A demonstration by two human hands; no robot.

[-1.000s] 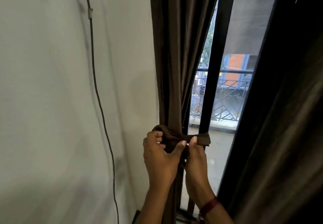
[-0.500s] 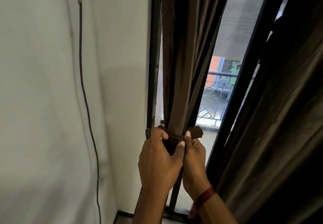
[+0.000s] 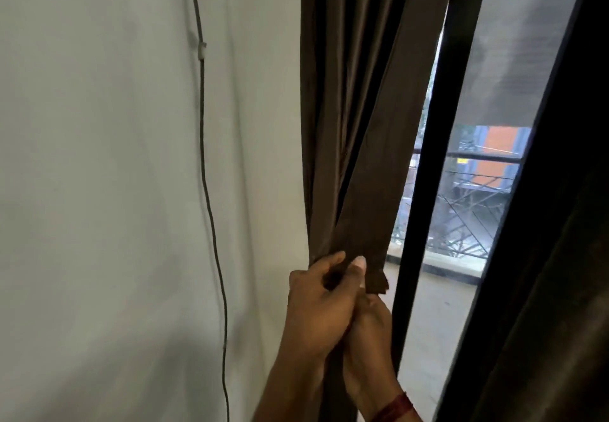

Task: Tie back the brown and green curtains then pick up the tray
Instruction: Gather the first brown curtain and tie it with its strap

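Both forearms rise from the lower edge of the view and meet at the gathered brown curtain (image 3: 356, 125), which hangs in tight folds along the wall (image 3: 99, 191) at the left side of the window.

Left hand (image 3: 316, 303): in front, back of the hand toward the camera. Its fingers are curled and the thumb points upward. Forefinger and thumb pinch the bunched fabric between them at the narrowest point of the gather.

Right hand (image 3: 369, 332): lower, pressed against the left hand and partly covered by it. The knuckles sit just under a short square-ended fabric strip (image 3: 379, 284) that projects to the right of the gather. Its fingers are hidden, so what it grips, if anything, cannot be told. A red thread (image 3: 392, 408) circles this wrist.

A black window frame bar (image 3: 428, 191) runs upright just right of the hands. A second curtain (image 3: 543, 289) fills the right edge, hanging loose; its colour is too dark to judge. A thin cable (image 3: 211, 191) runs down the wall, well apart from the hands. A balcony railing (image 3: 461, 223) shows through the glass.
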